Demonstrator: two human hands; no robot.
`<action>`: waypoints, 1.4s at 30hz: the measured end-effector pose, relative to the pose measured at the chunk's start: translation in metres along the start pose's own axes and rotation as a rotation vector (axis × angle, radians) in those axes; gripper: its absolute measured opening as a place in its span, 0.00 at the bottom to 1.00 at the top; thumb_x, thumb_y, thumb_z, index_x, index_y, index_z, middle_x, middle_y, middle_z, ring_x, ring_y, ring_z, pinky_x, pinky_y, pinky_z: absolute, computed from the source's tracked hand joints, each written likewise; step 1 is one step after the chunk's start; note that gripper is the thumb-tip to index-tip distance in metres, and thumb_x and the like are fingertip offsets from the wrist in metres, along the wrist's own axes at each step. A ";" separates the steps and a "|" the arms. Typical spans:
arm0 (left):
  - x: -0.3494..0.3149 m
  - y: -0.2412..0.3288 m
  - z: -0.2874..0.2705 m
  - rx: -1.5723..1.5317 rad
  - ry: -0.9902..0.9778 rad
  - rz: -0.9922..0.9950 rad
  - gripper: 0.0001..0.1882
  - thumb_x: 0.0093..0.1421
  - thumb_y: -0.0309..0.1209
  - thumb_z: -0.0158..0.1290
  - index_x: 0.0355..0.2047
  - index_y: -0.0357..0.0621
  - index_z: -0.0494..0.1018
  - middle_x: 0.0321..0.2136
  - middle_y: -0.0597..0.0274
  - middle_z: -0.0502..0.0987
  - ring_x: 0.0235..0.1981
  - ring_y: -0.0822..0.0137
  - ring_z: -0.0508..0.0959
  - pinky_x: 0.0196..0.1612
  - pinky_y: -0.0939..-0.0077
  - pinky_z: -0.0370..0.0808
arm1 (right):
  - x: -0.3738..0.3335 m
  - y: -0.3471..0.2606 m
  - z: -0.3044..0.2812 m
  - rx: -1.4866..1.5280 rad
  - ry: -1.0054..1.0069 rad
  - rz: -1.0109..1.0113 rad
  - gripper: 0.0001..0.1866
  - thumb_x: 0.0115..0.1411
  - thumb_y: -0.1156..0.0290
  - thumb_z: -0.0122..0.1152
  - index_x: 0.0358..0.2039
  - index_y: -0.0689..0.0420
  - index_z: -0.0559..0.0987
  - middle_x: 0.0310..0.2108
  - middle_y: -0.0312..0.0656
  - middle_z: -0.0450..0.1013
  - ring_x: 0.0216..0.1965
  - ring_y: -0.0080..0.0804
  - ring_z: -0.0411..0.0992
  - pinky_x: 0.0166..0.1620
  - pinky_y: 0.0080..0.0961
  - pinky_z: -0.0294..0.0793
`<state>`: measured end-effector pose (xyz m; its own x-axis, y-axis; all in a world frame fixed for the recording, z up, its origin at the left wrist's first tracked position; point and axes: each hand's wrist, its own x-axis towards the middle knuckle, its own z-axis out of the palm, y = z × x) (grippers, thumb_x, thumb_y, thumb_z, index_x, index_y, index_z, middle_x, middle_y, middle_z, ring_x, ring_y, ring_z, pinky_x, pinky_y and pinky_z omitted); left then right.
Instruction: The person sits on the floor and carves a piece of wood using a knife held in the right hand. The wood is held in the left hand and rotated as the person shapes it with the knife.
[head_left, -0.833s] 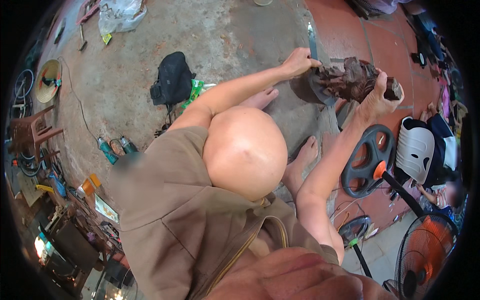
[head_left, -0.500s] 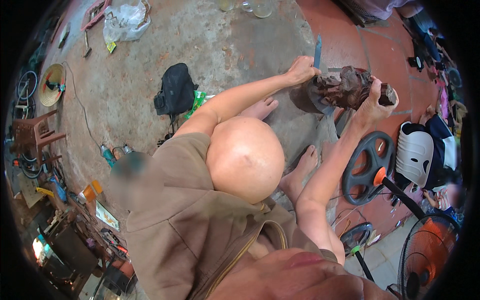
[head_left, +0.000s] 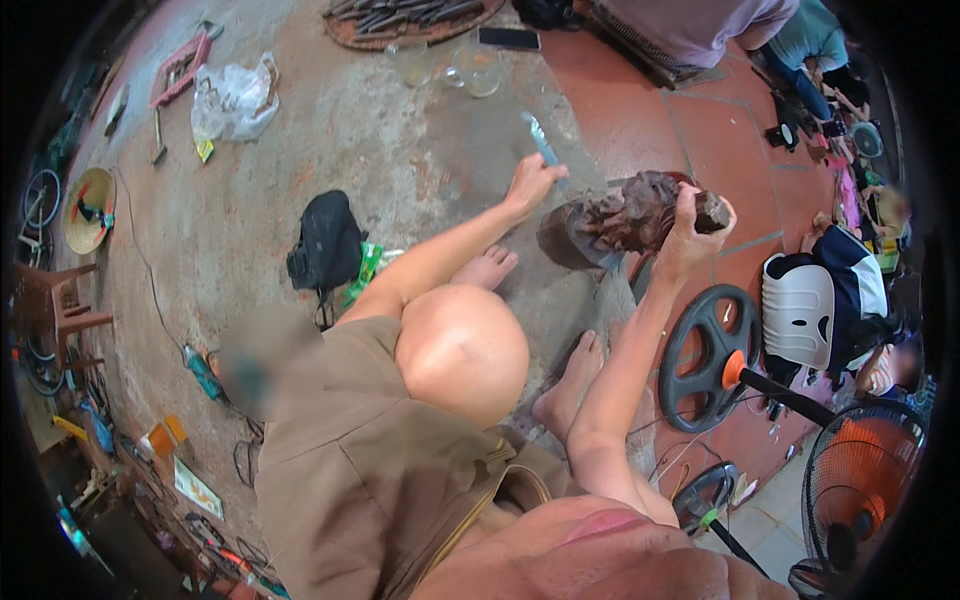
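Observation:
A dark brown wood carving (head_left: 628, 222), knobbly along its middle, lies slanted over the floor in front of my legs. My right hand (head_left: 695, 225) is closed around its right end, thumb on top. Its wider left end is near the concrete, but whether it rests there I cannot tell. Up and to the left of the carving, my left hand (head_left: 535, 185) is closed on a thin, flat blue-grey strip (head_left: 541, 140) pointing away from me. A small gap separates that hand from the carving. The strip's exact kind is unclear.
A black bag (head_left: 330, 240) lies left of my left forearm. Two fan bases, one a large black ring (head_left: 672, 380), and a caged fan (head_left: 865, 490) stand at right. Glasses (head_left: 480, 75), a phone (head_left: 508, 38) and a tray of dark sticks (head_left: 420, 40) lie ahead. Other people sit at upper right.
My left hand has drawn away from the carving's upper left side, and the strip now leans left. My right hand keeps its hold. The whole view has shifted, showing more of the far floor.

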<state>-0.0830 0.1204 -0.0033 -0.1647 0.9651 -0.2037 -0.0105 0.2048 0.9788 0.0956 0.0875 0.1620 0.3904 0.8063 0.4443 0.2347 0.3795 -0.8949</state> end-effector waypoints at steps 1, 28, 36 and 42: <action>-0.004 -0.005 -0.004 -0.097 -0.015 -0.046 0.11 0.55 0.31 0.58 0.27 0.37 0.70 0.28 0.57 0.80 0.27 0.72 0.74 0.31 0.73 0.71 | -0.001 -0.002 0.002 0.048 -0.025 0.008 0.23 0.51 0.69 0.70 0.43 0.60 0.68 0.34 0.39 0.75 0.36 0.23 0.72 0.44 0.20 0.72; -0.034 0.021 0.014 -0.107 -0.339 -0.067 0.17 0.56 0.30 0.58 0.46 0.40 0.76 0.35 0.66 0.78 0.36 0.75 0.73 0.41 0.79 0.68 | -0.019 -0.014 -0.012 0.013 0.011 -0.029 0.15 0.49 0.74 0.73 0.37 0.61 0.78 0.33 0.33 0.74 0.35 0.19 0.71 0.42 0.18 0.70; -0.034 0.018 0.005 -0.185 -0.301 -0.127 0.16 0.56 0.31 0.59 0.44 0.41 0.77 0.32 0.68 0.77 0.33 0.76 0.72 0.38 0.81 0.68 | -0.024 -0.002 0.001 0.048 -0.070 -0.032 0.18 0.47 0.72 0.74 0.38 0.61 0.78 0.37 0.36 0.75 0.37 0.21 0.71 0.44 0.20 0.70; -0.038 0.011 0.006 -0.260 -0.259 -0.114 0.13 0.55 0.31 0.60 0.40 0.40 0.77 0.32 0.66 0.78 0.31 0.76 0.73 0.36 0.82 0.68 | -0.025 -0.006 0.002 -0.030 -0.134 -0.091 0.18 0.46 0.71 0.74 0.37 0.61 0.78 0.39 0.38 0.76 0.39 0.26 0.72 0.45 0.23 0.70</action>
<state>-0.0708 0.0870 0.0154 0.1066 0.9547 -0.2778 -0.2691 0.2967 0.9163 0.0825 0.0659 0.1565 0.2443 0.8233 0.5124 0.2911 0.4418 -0.8486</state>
